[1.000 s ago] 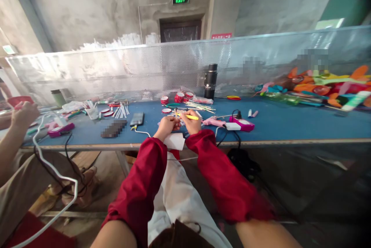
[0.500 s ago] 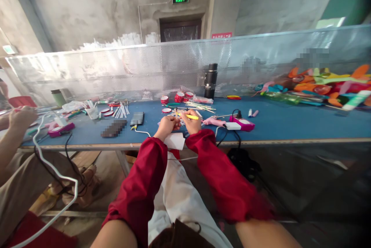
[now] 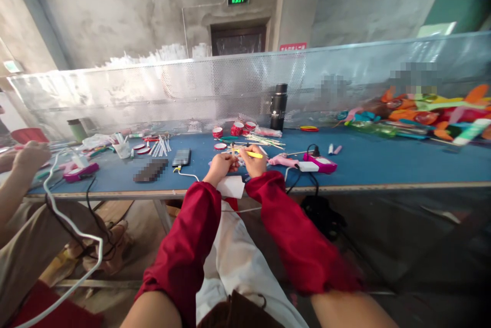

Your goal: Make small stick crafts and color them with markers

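Observation:
My right hand is closed around a slim yellow pen-like tool, whose tip points left toward my other hand. Beside it, my left hand pinches a small thin piece that stands up from the fingers; its kind is too small to tell. Both hands are close together above the near part of the blue table. Below them, a white sheet sticks out over the table edge. Thin pale sticks lie just behind the hands, and a pink glue gun lies right of my right hand.
A magenta and white power strip with cables sits at right. Behind stand a black flask and red-patterned round pieces. A phone lies left on the blue table. A co-worker's hand is at far left.

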The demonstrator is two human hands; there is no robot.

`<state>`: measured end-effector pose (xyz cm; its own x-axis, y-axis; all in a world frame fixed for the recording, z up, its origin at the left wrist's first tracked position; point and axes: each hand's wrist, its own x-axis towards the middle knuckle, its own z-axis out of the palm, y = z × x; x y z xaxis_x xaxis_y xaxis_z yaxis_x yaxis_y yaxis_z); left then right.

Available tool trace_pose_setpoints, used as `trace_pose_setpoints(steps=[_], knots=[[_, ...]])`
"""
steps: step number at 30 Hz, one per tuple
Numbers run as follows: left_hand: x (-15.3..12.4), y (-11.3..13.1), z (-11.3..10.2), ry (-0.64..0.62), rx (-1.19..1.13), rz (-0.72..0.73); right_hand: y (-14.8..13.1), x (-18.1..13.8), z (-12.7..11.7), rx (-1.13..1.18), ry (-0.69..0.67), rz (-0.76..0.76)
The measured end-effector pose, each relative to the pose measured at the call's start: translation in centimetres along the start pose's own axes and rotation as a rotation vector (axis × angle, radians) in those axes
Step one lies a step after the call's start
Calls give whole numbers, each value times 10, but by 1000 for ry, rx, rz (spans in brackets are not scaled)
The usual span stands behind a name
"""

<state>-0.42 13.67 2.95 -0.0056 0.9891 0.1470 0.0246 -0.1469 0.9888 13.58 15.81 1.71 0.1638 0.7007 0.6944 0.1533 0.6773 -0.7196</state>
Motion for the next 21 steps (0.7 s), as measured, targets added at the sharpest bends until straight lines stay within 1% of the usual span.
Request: trace_pose_setpoints(steps=[3, 6, 8, 13, 21], knots=[[-1, 2, 0, -3, 0, -6, 0, 0, 1, 25, 39, 18], [-2, 4, 0, -24, -10, -21, -2, -1, 1, 62, -12, 20], [-3, 5, 0, -35, -23, -36, -2, -1, 0, 51, -21, 8], [-5, 8, -1, -38, -61, -45, 4, 2, 0, 49, 96, 18], [-9, 13, -5, -68, -206, -78, 12, 4, 3, 178, 45, 59]])
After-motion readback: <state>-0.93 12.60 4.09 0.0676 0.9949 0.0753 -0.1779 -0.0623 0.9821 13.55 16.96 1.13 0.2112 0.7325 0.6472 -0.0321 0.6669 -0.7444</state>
